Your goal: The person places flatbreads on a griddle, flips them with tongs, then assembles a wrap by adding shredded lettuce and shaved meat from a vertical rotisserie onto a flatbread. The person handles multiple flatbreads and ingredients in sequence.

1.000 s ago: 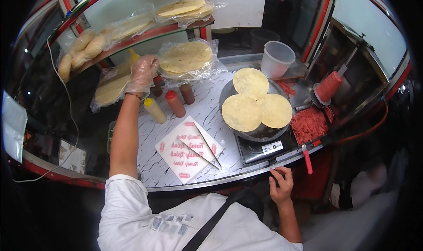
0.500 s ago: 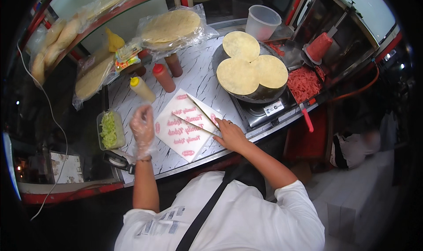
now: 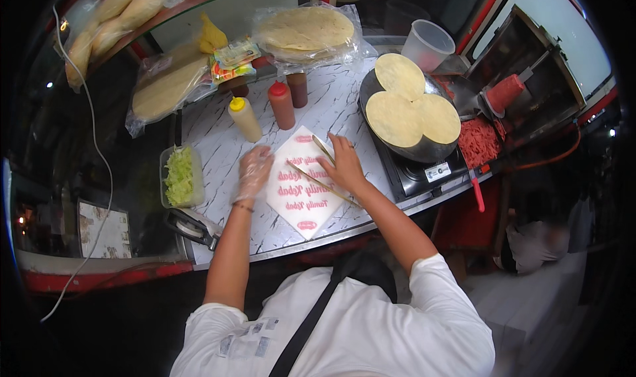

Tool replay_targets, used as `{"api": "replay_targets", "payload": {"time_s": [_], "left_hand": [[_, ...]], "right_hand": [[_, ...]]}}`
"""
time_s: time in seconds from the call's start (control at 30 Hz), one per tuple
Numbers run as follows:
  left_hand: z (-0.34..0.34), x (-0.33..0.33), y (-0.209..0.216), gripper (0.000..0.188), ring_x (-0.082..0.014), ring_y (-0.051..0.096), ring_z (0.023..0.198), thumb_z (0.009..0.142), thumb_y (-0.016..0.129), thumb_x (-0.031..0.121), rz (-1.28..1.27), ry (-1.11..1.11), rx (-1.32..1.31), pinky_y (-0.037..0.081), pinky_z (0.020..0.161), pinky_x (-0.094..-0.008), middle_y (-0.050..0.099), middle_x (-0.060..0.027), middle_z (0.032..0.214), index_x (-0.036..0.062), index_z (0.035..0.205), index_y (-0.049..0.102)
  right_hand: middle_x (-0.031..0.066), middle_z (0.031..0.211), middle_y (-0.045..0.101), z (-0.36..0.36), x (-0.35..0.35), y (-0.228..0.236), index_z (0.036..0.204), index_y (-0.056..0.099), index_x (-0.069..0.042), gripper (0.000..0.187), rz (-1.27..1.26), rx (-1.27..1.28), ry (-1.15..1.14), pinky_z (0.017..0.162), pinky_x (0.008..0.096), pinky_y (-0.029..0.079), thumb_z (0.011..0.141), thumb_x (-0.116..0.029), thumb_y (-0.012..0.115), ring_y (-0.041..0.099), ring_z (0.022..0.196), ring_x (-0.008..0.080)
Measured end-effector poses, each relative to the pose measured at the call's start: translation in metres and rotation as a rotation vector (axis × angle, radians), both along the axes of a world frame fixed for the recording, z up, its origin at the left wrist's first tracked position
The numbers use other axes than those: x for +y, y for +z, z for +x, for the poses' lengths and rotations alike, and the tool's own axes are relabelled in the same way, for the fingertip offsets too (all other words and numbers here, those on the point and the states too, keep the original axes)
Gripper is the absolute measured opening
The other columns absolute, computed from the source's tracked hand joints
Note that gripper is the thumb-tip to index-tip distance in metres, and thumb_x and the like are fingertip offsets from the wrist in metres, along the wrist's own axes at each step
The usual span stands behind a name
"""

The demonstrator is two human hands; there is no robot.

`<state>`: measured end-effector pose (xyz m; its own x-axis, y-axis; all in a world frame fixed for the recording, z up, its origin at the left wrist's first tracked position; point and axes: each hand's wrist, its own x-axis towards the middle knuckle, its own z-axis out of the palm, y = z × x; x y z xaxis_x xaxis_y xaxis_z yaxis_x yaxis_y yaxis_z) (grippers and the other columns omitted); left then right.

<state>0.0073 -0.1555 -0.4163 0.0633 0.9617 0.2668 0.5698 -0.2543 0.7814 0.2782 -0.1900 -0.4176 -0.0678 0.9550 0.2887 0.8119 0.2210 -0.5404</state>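
Note:
A white wrapping paper with red print lies on the counter between my hands. My left hand, in a clear plastic glove, has its fingers curled beside the paper's left edge; whether they pinch anything is hidden. My right hand, bare, is spread over the paper's right side. Under and between its fingers run the spread arms of metal tongs, lying across the paper. Just beyond the paper stand a pale sauce squeeze bottle with a yellow cap and a red sauce squeeze bottle.
Three flatbreads lie on a round black griddle at the right. Shredded meat and a pink-handled knife are beyond it. A lettuce tub stands left, bagged flatbreads at the back.
My left hand has come right and down to the paper's edge. My right hand has slid up over the tongs, fingers now spread. The whole view has shifted slightly.

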Motion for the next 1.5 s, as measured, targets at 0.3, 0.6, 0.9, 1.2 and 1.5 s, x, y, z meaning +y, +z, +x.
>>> {"api": "replay_targets", "payload": {"time_s": [0.3,0.6,0.9,1.2,1.5], "left_hand": [[0.043,0.013,0.007,0.025,-0.0359,0.072,0.088,0.086,0.070,0.017,0.039,0.000,-0.036,0.056,0.081,-0.0432,0.074,-0.0202,0.096,0.0013,0.104,0.071],[0.002,-0.058,0.024,0.020,-0.0353,0.072,0.083,0.089,0.067,0.008,-0.023,0.088,-0.070,0.056,0.076,-0.0407,0.073,-0.0211,0.095,0.0001,0.106,0.070],[0.008,-0.016,0.000,0.027,-0.0345,0.070,0.085,0.086,0.072,0.011,-0.020,0.204,-0.113,0.055,0.078,-0.0427,0.073,-0.0171,0.092,0.0020,0.111,0.068],[-0.008,0.095,-0.044,0.054,-0.0390,0.069,0.105,0.077,0.086,0.025,-0.186,0.489,0.012,0.054,0.088,-0.0449,0.073,-0.0198,0.110,0.0059,0.123,0.065],[-0.023,0.111,-0.072,0.055,-0.0385,0.069,0.102,0.083,0.080,0.024,-0.051,0.500,0.023,0.054,0.088,-0.0451,0.071,-0.0236,0.113,0.0060,0.132,0.062]], "right_hand": [[0.0266,0.137,0.056,-0.052,0.201,-0.016,0.145,0.041,0.000,0.088,0.039,0.442,-0.200,0.101,0.0432,0.049,0.072,-0.022,0.084,0.058,0.123,0.0427],[0.0244,0.115,0.068,-0.021,0.185,-0.019,0.127,0.049,-0.003,0.064,0.040,0.515,-0.097,0.094,0.0461,0.052,0.073,-0.014,0.082,0.065,0.111,0.0439],[0.0214,0.135,0.057,-0.007,0.099,-0.012,0.144,0.042,-0.004,0.073,0.033,0.328,-0.223,0.099,0.0436,0.049,0.082,-0.016,0.079,0.058,0.125,0.0367],[0.0189,0.113,0.057,0.025,-0.094,0.009,0.130,0.058,-0.002,0.061,-0.165,-0.204,-0.080,0.088,0.0464,0.048,0.081,-0.030,0.080,0.058,0.104,0.0358],[0.0227,0.102,0.064,0.029,-0.116,0.009,0.115,0.056,0.001,0.044,-0.297,-0.037,-0.138,0.079,0.0514,0.052,0.090,-0.032,0.071,0.066,0.093,0.0416]]}}
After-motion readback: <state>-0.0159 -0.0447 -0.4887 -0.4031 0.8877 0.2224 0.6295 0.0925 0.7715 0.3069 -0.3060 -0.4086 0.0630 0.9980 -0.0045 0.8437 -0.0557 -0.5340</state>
